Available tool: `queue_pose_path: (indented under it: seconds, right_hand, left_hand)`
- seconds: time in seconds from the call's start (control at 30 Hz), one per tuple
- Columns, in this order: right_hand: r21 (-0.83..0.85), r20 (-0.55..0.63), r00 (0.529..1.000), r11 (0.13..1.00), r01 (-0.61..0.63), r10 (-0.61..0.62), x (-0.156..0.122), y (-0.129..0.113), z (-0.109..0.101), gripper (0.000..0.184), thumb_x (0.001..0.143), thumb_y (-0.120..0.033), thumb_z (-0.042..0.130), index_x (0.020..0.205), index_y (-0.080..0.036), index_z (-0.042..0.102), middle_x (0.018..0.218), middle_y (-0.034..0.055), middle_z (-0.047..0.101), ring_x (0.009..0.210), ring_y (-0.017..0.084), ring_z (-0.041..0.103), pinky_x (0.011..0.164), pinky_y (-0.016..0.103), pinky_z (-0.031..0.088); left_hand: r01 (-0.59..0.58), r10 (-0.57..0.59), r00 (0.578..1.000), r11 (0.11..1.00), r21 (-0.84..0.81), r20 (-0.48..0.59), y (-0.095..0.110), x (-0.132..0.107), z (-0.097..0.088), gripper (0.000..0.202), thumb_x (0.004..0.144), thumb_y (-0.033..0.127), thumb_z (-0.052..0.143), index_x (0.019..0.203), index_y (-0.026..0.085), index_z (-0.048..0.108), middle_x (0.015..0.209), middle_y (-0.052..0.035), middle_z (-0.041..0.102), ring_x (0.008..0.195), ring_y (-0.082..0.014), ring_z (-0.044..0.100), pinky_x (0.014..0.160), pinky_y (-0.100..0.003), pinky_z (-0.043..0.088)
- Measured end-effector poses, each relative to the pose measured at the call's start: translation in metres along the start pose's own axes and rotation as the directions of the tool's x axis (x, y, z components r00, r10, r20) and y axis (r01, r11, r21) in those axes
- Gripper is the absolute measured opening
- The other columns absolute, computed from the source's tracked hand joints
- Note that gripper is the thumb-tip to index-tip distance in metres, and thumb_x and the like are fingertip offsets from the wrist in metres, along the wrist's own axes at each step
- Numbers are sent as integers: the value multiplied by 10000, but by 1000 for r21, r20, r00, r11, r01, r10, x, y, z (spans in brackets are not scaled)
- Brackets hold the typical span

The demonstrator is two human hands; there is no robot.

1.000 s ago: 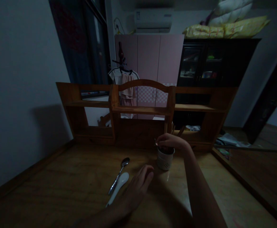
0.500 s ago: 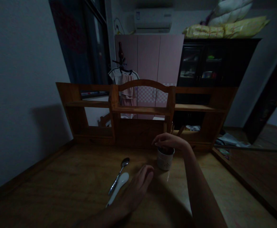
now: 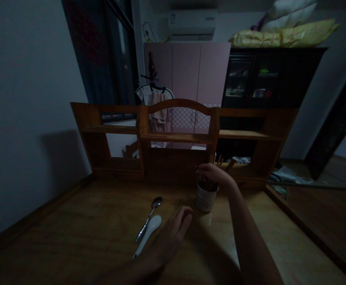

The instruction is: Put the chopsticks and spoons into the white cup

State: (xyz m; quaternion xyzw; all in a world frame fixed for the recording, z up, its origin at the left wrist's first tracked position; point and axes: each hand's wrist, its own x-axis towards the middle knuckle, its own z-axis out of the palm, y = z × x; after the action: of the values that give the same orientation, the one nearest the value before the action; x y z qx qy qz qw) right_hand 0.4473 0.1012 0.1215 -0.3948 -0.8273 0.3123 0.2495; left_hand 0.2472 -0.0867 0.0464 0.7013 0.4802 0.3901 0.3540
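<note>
A white utensil cup (image 3: 205, 198) with a pattern on its side stands on the wooden desk, holding several chopsticks (image 3: 219, 160). Over its rim, my right hand (image 3: 210, 173) is closed, fingers pointing down and left. A small shiny bit shows at its fingertips, too dark to name. My left hand (image 3: 175, 228) lies on the desk in front of the cup, fingers stretched out, with nothing in it. Left of that hand, a white soup spoon (image 3: 149, 231) and a metal spoon (image 3: 151, 215) lie side by side, bowls facing away from me.
Along the back of the desk (image 3: 80, 229) runs a wooden shelf unit (image 3: 177, 137). A wall (image 3: 27, 118) borders the left side, and a raised wooden edge (image 3: 306, 229) runs down the right. Beyond are a pink wardrobe (image 3: 185, 75) and a dark cabinet (image 3: 291, 79).
My right hand has risen slightly and shifted a little to the right over the cup, and the chopsticks show more clearly. My left hand and both spoons stay put.
</note>
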Motion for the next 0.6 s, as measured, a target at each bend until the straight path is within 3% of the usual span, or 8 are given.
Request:
queue_pose_path:
  seconds: [0.3, 0.6]
  right_hand:
    - [-79, -56, 997, 995, -61, 57, 7, 12, 2, 260, 886, -255, 420, 722, -137, 583, 631, 51, 635, 529, 124, 566, 471, 195, 386]
    - [-120, -73, 996, 990, -68, 60, 0, 0, -1, 247, 846, -240, 467, 660, -142, 597, 557, 22, 597, 468, 112, 521, 422, 192, 341]
  left_hand:
    - [16, -17, 999, 1000, 18, 34, 1, -1, -3, 397, 973, 489, 262, 1157, 236, 505, 1143, -47, 586, 1037, -183, 541, 990, -332, 362]
    - [8, -9, 999, 1000, 22, 39, 2, 0, -4, 364, 973, 477, 285, 1146, 250, 510, 1127, -34, 589, 1022, -176, 547, 948, -309, 380]
